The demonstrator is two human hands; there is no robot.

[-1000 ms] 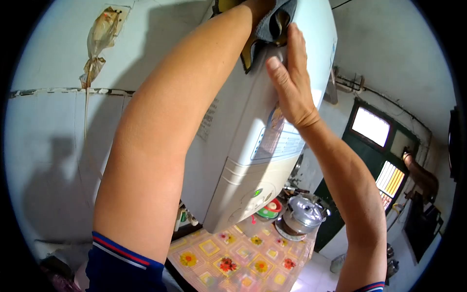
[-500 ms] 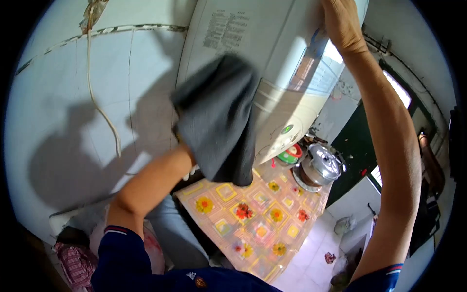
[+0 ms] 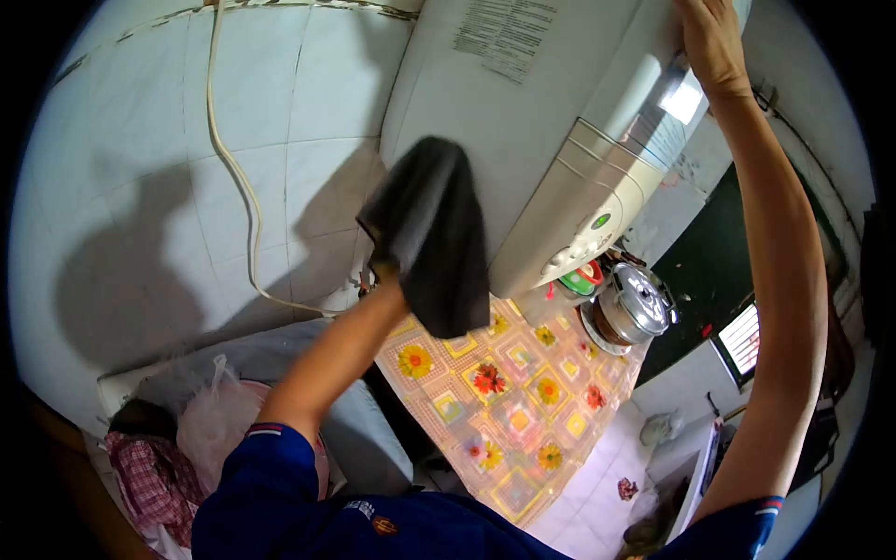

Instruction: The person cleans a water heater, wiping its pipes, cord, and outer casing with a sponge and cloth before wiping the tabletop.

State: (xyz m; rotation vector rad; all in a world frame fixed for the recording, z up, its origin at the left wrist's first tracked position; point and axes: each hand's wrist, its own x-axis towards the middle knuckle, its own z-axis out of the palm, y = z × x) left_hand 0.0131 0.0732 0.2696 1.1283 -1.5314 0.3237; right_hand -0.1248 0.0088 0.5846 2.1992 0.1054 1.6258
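A dark grey cloth hangs draped over my left hand, which is mostly hidden beneath it. Hand and cloth are at the lower part of the side panel of a large white appliance; whether the cloth touches the panel I cannot tell. The appliance stands on a table, with printed text on its side and knobs and a green mark on its rounded cream front. My right hand rests high on the appliance's front edge, fingers stretched out and partly cut off by the frame's top.
A flowered plastic tablecloth covers the table. A lidded metal pot and a red-and-green container stand beside the appliance. A pale cable runs down the tiled wall. Plastic bags and checked fabric lie at lower left.
The view has shifted, so the appliance and table sit further right. My left hand and the cloth have moved slightly; less of the panel is covered. My right hand stays on the appliance.
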